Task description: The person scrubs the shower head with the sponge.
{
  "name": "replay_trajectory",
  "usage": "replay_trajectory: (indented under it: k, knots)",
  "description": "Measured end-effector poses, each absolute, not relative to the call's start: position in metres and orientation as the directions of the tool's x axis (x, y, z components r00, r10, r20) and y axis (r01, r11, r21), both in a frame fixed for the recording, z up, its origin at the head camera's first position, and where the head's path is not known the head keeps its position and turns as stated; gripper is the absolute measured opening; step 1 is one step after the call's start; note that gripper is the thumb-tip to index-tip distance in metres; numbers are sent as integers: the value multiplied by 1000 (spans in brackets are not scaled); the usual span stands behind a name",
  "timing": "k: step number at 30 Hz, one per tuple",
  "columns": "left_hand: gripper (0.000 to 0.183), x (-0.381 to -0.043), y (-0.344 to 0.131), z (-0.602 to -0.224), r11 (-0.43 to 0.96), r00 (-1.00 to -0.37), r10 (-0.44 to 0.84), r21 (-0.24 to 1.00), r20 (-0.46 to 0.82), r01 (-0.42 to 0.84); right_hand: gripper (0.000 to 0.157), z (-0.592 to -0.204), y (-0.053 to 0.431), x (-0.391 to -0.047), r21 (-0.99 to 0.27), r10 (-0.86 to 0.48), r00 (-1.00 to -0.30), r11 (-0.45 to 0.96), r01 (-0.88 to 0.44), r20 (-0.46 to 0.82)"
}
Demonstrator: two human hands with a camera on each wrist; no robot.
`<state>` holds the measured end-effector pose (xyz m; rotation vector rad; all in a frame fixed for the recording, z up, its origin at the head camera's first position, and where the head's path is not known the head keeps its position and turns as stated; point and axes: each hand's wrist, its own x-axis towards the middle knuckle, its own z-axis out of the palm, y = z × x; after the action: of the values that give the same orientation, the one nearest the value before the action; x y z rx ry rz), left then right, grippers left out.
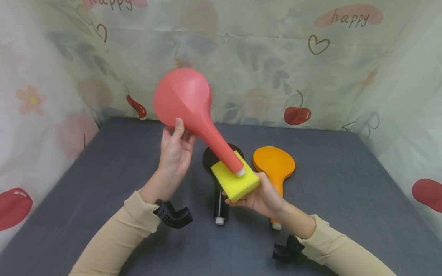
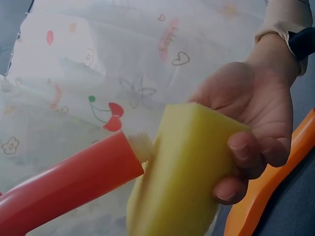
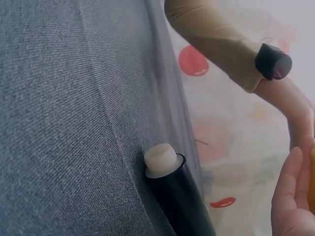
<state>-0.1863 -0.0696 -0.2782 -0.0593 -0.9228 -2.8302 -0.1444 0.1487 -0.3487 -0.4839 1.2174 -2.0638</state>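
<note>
My left hand (image 1: 176, 153) grips a red paddle-shaped object (image 1: 186, 96) by its broad head, thumb on the near face and fingers behind. Its long handle slants down to the right and ends in a white tip, which looks threaded in the left wrist view. Held in my right hand (image 1: 266, 197) is a yellow sponge block (image 1: 236, 188), fingers curled under it. The white tip (image 2: 141, 146) is right at the sponge's face (image 2: 182, 172). In the right wrist view, the right hand's fingers (image 3: 290, 196) show, with only a sliver of sponge at the edge.
On the dark grey table (image 1: 121, 153) lie a black paddle-shaped object (image 1: 221, 203), partly hidden behind the sponge, and an orange one (image 1: 274, 159), partly behind my right hand. Both have white ends. A printed curtain (image 1: 241, 76) encloses the table's back and sides.
</note>
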Motion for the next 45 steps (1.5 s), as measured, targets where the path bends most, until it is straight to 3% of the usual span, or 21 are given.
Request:
replay_trajectory:
  k: [14, 26, 35, 45]
  knots:
    - [17, -190, -72, -281, -784, -949, -280, 534, 148, 315, 34, -349, 158, -143, -823, -640, -768, -440, 360, 7]
    - [20, -190, -77, -285, -735, -940, -309, 592, 143, 331, 35, -346, 167, -150, -817, -616, -781, -500, 287, 102]
    - [17, -191, -79, -294, -663, -958, -264, 700, 111, 264, 32, -338, 174, -155, -919, -523, -847, -372, 130, 92]
    - [17, -190, -84, -307, -514, -993, -121, 856, -12, 53, 36, -331, 186, -161, -974, -389, -916, -224, -12, 101]
